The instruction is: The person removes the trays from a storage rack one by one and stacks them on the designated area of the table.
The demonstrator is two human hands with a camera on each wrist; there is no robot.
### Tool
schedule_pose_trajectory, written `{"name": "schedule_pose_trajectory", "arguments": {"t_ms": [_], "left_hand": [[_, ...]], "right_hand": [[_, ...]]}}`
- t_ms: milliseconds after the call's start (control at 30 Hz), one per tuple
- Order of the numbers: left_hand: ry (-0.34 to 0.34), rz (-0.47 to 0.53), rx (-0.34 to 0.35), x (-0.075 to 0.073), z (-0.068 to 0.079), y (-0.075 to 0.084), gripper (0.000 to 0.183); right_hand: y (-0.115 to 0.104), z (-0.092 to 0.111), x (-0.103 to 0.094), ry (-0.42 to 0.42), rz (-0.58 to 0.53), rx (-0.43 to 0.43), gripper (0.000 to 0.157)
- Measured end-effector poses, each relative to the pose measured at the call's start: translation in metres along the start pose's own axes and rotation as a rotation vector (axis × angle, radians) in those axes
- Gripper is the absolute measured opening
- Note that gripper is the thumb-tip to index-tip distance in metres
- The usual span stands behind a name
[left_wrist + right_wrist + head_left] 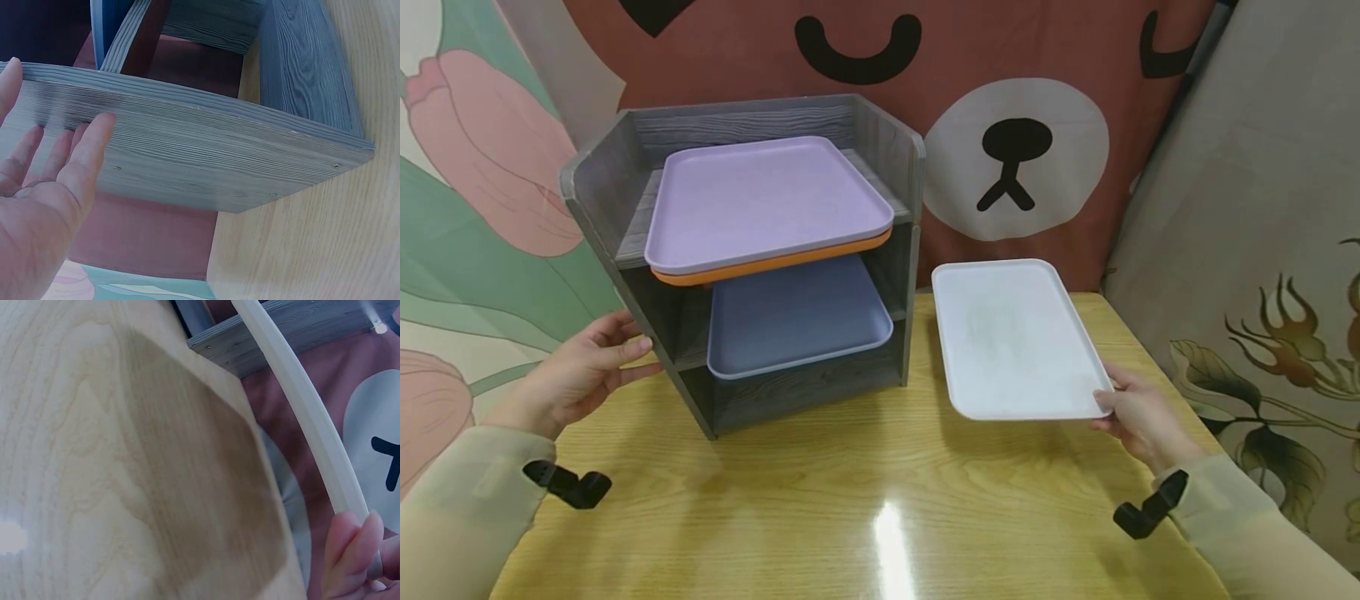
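Observation:
My right hand (1142,423) pinches the near right corner of a white rectangular tray (1018,342). The tray is raised off the table, to the right of a grey wood-grain shelf (745,127). In the right wrist view, thumb and fingers hold the tray's rim (306,412), seen edge-on. With straight fingers, my left hand (580,375) rests at the shelf's left side panel (187,150); its thumb is by the front edge. A lilac tray (767,196) lies over an orange tray (775,262) on the upper level. Below sits a blue-grey tray (797,317), jutting forward.
The shelf stands on a yellow wood-grain table (820,500), towards its back left. Behind hangs a red cloth (737,50) with a bear face. A patterned curtain (1262,208) borders the right side. The tray's shadow falls on the table.

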State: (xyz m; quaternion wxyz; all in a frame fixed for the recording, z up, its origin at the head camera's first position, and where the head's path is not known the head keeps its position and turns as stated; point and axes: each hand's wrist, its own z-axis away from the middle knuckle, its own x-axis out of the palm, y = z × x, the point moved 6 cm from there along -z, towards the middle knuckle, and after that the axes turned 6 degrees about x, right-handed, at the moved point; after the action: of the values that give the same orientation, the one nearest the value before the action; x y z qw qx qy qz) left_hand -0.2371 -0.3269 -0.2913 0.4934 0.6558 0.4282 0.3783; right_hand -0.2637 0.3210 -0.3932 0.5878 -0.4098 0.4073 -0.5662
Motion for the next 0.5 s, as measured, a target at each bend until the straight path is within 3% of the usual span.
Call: {"name": "schedule_pose_trajectory", "arguments": {"t_ms": [500], "left_hand": [[0.034,-0.039,-0.029,0.000,0.000,0.001,0.049]], "right_hand": [[0.023,-0.006,0.002,0.022,0.013,0.097,0.067]]}}
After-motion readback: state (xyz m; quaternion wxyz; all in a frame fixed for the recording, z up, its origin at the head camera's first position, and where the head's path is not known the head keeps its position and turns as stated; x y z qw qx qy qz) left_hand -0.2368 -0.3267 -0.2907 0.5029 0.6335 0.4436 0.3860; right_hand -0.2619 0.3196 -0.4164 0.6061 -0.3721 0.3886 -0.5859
